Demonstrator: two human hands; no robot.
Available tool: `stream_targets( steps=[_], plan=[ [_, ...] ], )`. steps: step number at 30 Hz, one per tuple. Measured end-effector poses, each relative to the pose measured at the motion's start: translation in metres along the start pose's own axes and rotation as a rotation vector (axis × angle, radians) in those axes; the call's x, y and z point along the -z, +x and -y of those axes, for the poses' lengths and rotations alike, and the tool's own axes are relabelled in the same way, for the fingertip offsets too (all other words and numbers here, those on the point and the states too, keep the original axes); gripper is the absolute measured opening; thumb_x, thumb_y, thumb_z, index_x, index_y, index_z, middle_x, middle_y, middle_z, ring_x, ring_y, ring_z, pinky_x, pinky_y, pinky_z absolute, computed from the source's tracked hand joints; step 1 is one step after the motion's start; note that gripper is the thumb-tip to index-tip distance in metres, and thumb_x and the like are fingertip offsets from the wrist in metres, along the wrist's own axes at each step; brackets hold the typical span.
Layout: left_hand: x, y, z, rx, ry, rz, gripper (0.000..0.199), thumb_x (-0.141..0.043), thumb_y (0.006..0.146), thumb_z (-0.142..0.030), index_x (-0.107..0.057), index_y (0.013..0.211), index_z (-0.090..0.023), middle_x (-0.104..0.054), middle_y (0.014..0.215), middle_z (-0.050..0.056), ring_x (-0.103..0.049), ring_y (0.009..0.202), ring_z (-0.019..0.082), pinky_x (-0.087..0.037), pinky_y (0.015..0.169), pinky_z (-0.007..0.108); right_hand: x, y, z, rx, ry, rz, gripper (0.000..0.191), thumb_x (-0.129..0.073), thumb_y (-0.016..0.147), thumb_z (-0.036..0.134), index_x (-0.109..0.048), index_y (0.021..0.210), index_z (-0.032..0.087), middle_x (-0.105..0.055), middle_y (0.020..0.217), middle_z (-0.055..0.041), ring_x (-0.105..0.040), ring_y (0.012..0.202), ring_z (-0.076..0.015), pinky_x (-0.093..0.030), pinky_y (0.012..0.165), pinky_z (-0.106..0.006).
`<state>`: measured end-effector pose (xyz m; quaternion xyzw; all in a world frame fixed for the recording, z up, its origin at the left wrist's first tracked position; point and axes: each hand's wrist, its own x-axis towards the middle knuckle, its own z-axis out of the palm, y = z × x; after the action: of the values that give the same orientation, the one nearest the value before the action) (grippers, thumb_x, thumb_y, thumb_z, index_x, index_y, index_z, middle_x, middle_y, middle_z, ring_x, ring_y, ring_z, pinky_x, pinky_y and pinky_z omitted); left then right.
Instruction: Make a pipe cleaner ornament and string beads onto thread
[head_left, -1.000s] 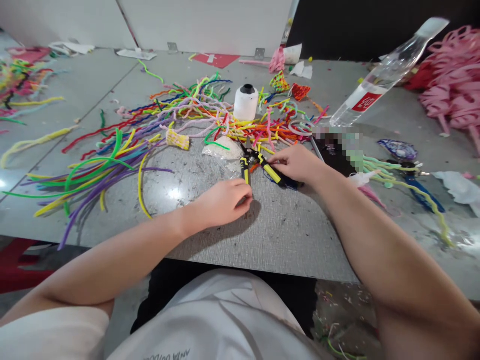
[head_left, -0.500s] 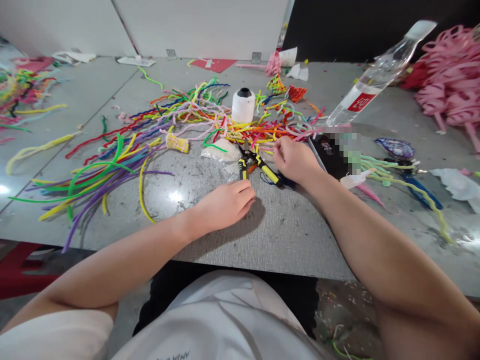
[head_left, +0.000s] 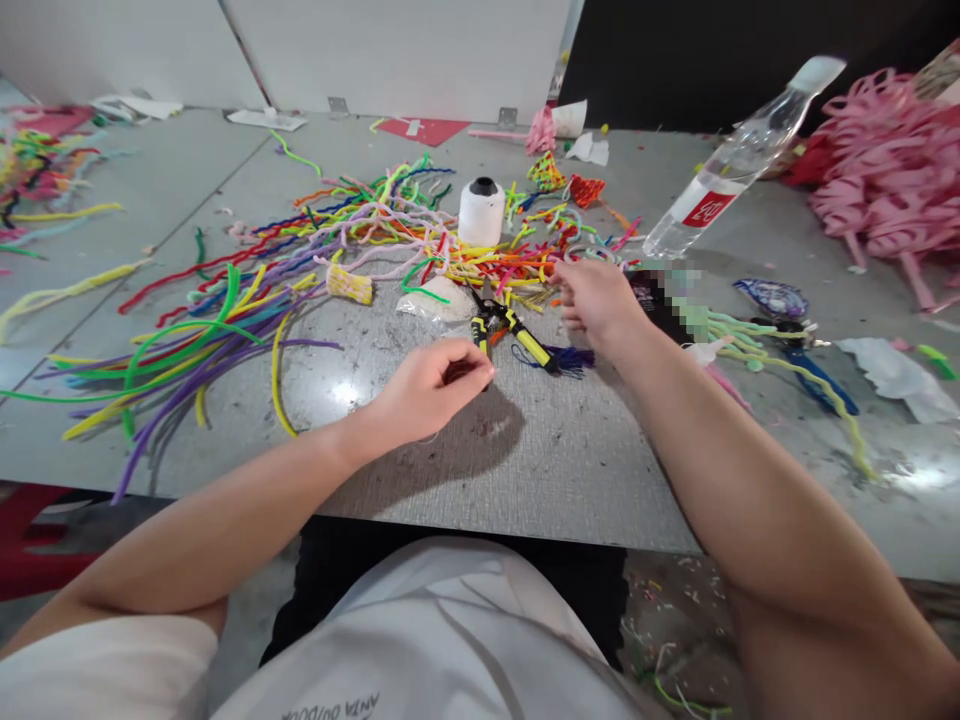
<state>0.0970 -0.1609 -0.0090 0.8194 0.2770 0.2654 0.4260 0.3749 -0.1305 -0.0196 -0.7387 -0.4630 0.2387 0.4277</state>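
My left hand [head_left: 439,385] hovers low over the grey table, thumb and fingertips pinched together; whatever is between them is too small to name. Just beyond it lie yellow-and-black pliers [head_left: 517,330]. My right hand [head_left: 592,300] is at the right end of the colourful pile of fuzzy stems [head_left: 495,265], its fingers curled, and I cannot make out what they hold. A dark blue tassel [head_left: 571,361] rests below that hand. Behind the pliers stand a white thread spool [head_left: 481,212] and a clear plastic bag with white contents [head_left: 431,302].
A tilted water bottle [head_left: 735,165] is at the right, before a heap of pink loops [head_left: 889,170]. Blue-handled pliers [head_left: 821,380] and white tissue [head_left: 896,375] lie at the right. Long purple, green and yellow stems [head_left: 187,360] spread at the left. A yellow woven piece [head_left: 349,284] is near them.
My left hand has turned and shifted slightly left, its thumb and fingertips now visible. My right hand's fingers have loosened and point more to the left. The dark blue tassel shows more clearly.
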Motion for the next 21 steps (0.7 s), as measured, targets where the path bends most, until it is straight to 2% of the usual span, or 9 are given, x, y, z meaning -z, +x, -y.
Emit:
stream_targets(
  steps=[2,3,6,8,10,12,15,18,21],
  plan=[
    [0.004,0.001,-0.002,0.166,-0.182,0.004,0.02,-0.066,0.097,-0.035,-0.067,0.086,-0.018,-0.055,0.069,-0.003,-0.045,0.058,0.009,-0.034,0.054,0.024,0.006,-0.005,0.014,-0.201,0.332,0.185,0.024,-0.055,0.099,0.04,-0.053,0.079,0.027,-0.033,0.062,0.0053,-0.029,0.055,-0.0161,-0.033,0.055,-0.032],
    [0.005,0.001,-0.002,0.216,-0.263,0.001,0.021,-0.067,0.095,-0.037,-0.066,0.085,-0.018,-0.052,0.067,-0.004,-0.044,0.057,0.009,-0.033,0.053,0.024,0.01,-0.009,0.02,-0.286,0.486,0.28,0.023,-0.053,0.099,0.037,-0.053,0.079,0.026,-0.032,0.063,0.0055,-0.027,0.054,-0.0154,-0.03,0.053,-0.031],
    [0.008,0.001,0.0,0.266,-0.439,-0.027,0.02,-0.071,0.091,-0.037,-0.066,0.085,-0.019,-0.049,0.065,-0.006,-0.044,0.058,0.009,-0.035,0.055,0.024,0.014,-0.024,0.037,-0.437,0.772,0.418,0.014,-0.051,0.095,0.023,-0.057,0.082,0.023,-0.042,0.069,0.001,-0.037,0.058,-0.0151,-0.032,0.052,-0.029],
    [0.008,0.0,0.0,0.277,-0.495,-0.042,0.019,-0.071,0.09,-0.037,-0.066,0.085,-0.019,-0.047,0.063,-0.007,-0.043,0.058,0.009,-0.034,0.055,0.024,0.011,-0.04,0.043,-0.469,0.821,0.441,0.009,-0.054,0.085,0.015,-0.059,0.084,0.022,-0.048,0.073,-0.0022,-0.046,0.063,-0.0163,-0.036,0.053,-0.029],
    [0.009,-0.001,-0.001,0.276,-0.486,-0.047,0.02,-0.07,0.09,-0.037,-0.065,0.084,-0.019,-0.047,0.063,-0.007,-0.043,0.057,0.009,-0.033,0.054,0.024,0.004,-0.059,0.044,-0.472,0.824,0.431,0.017,-0.056,0.074,0.011,-0.062,0.086,0.021,-0.055,0.078,-0.0051,-0.054,0.067,-0.0177,-0.042,0.055,-0.03],
    [0.009,-0.004,-0.004,0.242,-0.397,-0.034,0.02,-0.069,0.091,-0.035,-0.064,0.082,-0.019,-0.05,0.063,-0.006,-0.042,0.056,0.008,-0.032,0.053,0.024,-0.006,-0.08,0.043,-0.477,0.844,0.415,0.02,-0.057,0.069,0.012,-0.065,0.085,0.021,-0.062,0.083,-0.0077,-0.061,0.074,-0.0194,-0.05,0.059,-0.031],
    [0.009,-0.007,-0.009,0.106,-0.186,-0.021,0.017,-0.068,0.092,-0.029,-0.065,0.081,-0.018,-0.055,0.067,-0.004,-0.045,0.059,0.009,-0.033,0.053,0.023,-0.022,-0.107,0.038,-0.49,0.936,0.344,0.024,-0.059,0.062,0.01,-0.067,0.082,0.021,-0.069,0.089,-0.008,-0.068,0.083,-0.0199,-0.057,0.07,-0.032],
    [0.007,-0.01,-0.011,0.003,-0.056,-0.033,0.017,-0.065,0.095,-0.026,-0.066,0.08,-0.017,-0.059,0.072,-0.001,-0.05,0.064,0.009,-0.037,0.057,0.023,-0.031,-0.124,0.031,-0.479,1.014,0.309,0.027,-0.061,0.057,0.007,-0.068,0.079,0.021,-0.07,0.087,-0.0032,-0.069,0.084,-0.0159,-0.056,0.076,-0.028],
    [0.006,-0.01,-0.013,0.002,-0.023,-0.032,0.017,-0.063,0.096,-0.025,-0.068,0.082,-0.016,-0.061,0.074,0.0,-0.052,0.066,0.01,-0.038,0.058,0.023,-0.034,-0.131,0.024,-0.455,1.035,0.339,0.022,-0.067,0.059,0.007,-0.067,0.076,0.021,-0.067,0.079,0.0011,-0.066,0.074,-0.0122,-0.052,0.072,-0.025]
  ],
)
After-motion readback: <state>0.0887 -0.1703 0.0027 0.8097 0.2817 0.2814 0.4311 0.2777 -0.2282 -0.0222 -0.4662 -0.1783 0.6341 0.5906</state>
